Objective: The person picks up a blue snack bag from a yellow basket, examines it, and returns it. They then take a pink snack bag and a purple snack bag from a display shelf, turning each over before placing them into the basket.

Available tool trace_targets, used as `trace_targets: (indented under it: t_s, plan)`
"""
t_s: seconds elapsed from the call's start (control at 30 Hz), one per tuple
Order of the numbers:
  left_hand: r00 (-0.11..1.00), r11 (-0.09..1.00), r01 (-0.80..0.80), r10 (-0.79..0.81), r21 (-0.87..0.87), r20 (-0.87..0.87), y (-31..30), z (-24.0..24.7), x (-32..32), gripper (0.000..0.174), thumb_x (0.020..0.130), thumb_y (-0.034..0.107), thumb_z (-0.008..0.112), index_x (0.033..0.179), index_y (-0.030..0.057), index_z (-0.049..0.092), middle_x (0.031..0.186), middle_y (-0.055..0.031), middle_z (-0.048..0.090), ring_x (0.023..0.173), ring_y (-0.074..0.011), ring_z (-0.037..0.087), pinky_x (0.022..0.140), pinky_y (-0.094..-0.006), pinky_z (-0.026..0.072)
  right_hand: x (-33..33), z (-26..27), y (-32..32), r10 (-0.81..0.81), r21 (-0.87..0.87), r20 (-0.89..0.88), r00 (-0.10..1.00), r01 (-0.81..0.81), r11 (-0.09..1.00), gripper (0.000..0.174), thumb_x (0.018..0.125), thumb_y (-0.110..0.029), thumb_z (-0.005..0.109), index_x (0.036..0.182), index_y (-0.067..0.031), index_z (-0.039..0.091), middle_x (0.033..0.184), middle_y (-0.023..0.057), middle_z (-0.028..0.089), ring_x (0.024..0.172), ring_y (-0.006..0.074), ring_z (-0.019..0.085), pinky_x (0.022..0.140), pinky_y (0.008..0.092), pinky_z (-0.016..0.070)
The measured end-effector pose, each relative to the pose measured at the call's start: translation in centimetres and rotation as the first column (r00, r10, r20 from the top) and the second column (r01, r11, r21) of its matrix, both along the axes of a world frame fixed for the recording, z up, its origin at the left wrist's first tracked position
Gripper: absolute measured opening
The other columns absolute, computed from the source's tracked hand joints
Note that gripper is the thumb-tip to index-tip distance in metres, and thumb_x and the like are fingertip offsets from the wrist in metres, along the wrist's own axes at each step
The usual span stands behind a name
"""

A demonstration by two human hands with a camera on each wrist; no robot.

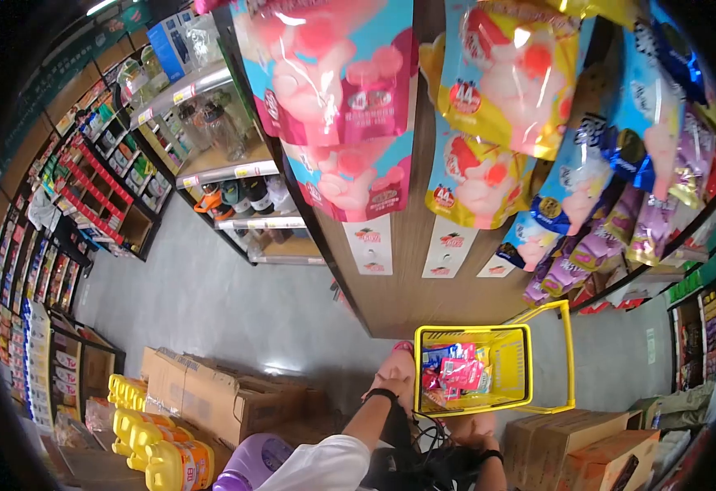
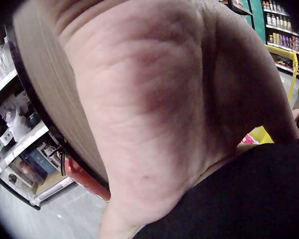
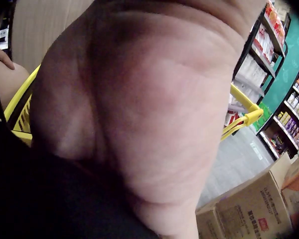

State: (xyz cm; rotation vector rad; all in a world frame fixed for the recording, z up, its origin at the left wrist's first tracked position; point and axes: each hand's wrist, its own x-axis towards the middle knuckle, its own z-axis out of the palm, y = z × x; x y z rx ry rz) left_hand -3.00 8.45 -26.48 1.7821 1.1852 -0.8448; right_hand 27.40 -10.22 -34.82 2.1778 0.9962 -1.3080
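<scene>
In the head view my left hand (image 1: 391,383) rests on the left knee, fingers relaxed, just left of a yellow shopping basket (image 1: 518,360). My right hand (image 1: 479,442) lies on the other leg below the basket, its fingers partly hidden. Several pink, blue and yellow packets (image 1: 461,373) lie inside the basket, and a yellow handle (image 1: 570,352) stands out at its right. The left wrist view is mostly filled by the heel of the left hand (image 2: 139,109), and the right wrist view by that of the right hand (image 3: 159,109). Neither hand shows anything held.
Shiny snack bags (image 1: 325,74) hang on a brown panel (image 1: 407,303) ahead. Cardboard boxes stand at left (image 1: 198,397) and right (image 1: 554,438). Yellow jugs (image 1: 178,465) and a purple bottle (image 1: 255,460) are at lower left. Shelves (image 1: 227,164) with clear bottles rise beyond.
</scene>
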Motion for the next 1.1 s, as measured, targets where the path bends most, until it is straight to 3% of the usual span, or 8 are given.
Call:
trace_targets:
  t_s: [0.53,0.67,0.8,0.87,0.9,0.93,1.03,1.1]
  plan:
    - [0.98,0.996,-0.088,0.082,0.028,0.182,0.6,-0.3,-2.5,0.117,0.053,0.067,0.069,0.143,0.0107,0.022,0.146,-0.0203,0.022,0.131,-0.0357,0.029,0.107,-0.0385,0.0255,-3.5,5.1,1.5,0.162,0.253,-0.069,0.984,-0.14,0.957,0.044,0.074,-0.03,0.064,0.109,-0.0054,0.058,0.104,0.019,0.062,0.093,0.0318,0.061,0.081,0.0413,0.0478]
    - [0.94,0.99,-0.139,0.136,-0.011,0.314,1.7,-2.7,-3.6,0.097,0.065,0.055,0.067,0.14,0.0057,0.029,0.138,-0.0177,0.036,0.125,-0.0323,0.037,0.102,-0.0371,0.0312,-3.5,7.0,0.8,0.185,0.319,-0.08,0.979,-0.151,0.936,0.042,0.073,-0.03,0.064,0.108,-0.0064,0.059,0.103,0.0193,0.062,0.093,0.0325,0.06,0.082,0.0416,0.0474]
    - [0.396,0.871,-0.079,0.474,-0.485,0.786,7.8,-13.7,-5.1,0.077,0.078,0.044,0.064,0.136,0.0007,0.035,0.129,-0.0151,0.049,0.119,-0.0289,0.045,0.097,-0.0356,0.037,-2.4,8.7,0.2,0.212,0.665,-0.254,0.944,0.011,0.747,0.043,0.074,-0.032,0.064,0.109,-0.0073,0.059,0.106,0.0197,0.061,0.096,0.0326,0.059,0.084,0.0414,0.0464]
    - [0.661,0.991,-0.109,0.134,-0.081,0.738,8.9,-2.5,-2.3,0.054,0.088,0.033,0.056,0.13,0.0013,0.041,0.12,-0.0097,0.054,0.112,-0.0218,0.049,0.091,-0.0344,0.0412,0.8,6.4,2.9,0.54,0.742,-0.029,0.841,-0.344,0.575,0.048,0.079,-0.042,0.06,0.111,-0.0064,0.059,0.113,0.0202,0.058,0.103,0.033,0.056,0.088,0.0405,0.0438]
    - [0.639,0.963,-0.189,0.269,-0.192,0.72,7.0,7.1,-1.8,0.055,0.088,0.036,0.056,0.129,0.0025,0.042,0.117,-0.009,0.054,0.11,-0.0207,0.05,0.09,-0.0348,0.0419,-0.9,11.4,5.2,0.107,0.544,-0.248,0.963,0.047,0.838,0.051,0.083,-0.044,0.056,0.115,-0.0046,0.057,0.113,0.0209,0.058,0.105,0.0336,0.056,0.088,0.0406,0.0439]
    - [0.602,0.916,-0.27,0.401,-0.297,0.691,4.9,17.3,-1.2,0.055,0.088,0.039,0.055,0.129,0.0036,0.042,0.114,-0.0082,0.055,0.108,-0.0196,0.051,0.09,-0.0353,0.0426,-0.5,12.3,7.2,0.213,0.635,-0.247,0.945,-0.008,0.772,0.05,0.084,-0.041,0.057,0.116,-0.0025,0.056,0.107,0.0188,0.061,0.092,0.0293,0.059,0.08,0.0365,0.0473]
    - [0.405,0.88,-0.338,0.456,-0.334,0.792,6.5,19.5,-0.6,0.05,0.09,0.035,0.055,0.129,0.0069,0.042,0.115,-0.0072,0.054,0.107,-0.0182,0.053,0.088,-0.0337,0.0436,-2.7,20.5,10.8,0.238,0.826,-0.133,0.962,-0.025,0.564,0.043,0.086,-0.032,0.057,0.116,-0.001,0.055,0.095,0.0127,0.063,0.073,0.0192,0.061,0.066,0.0293,0.0504]
    - [0.265,0.853,-0.359,0.482,-0.379,0.835,6.9,21.0,0.3,0.049,0.09,0.031,0.056,0.13,0.0086,0.041,0.115,-0.0073,0.054,0.107,-0.0189,0.054,0.088,-0.0327,0.0437,-3.6,24.5,12.8,0.081,0.749,-0.439,0.895,0.314,0.584,0.039,0.088,-0.029,0.057,0.114,-0.0004,0.055,0.095,0.0079,0.061,0.076,0.0138,0.058,0.067,0.0261,0.0492]
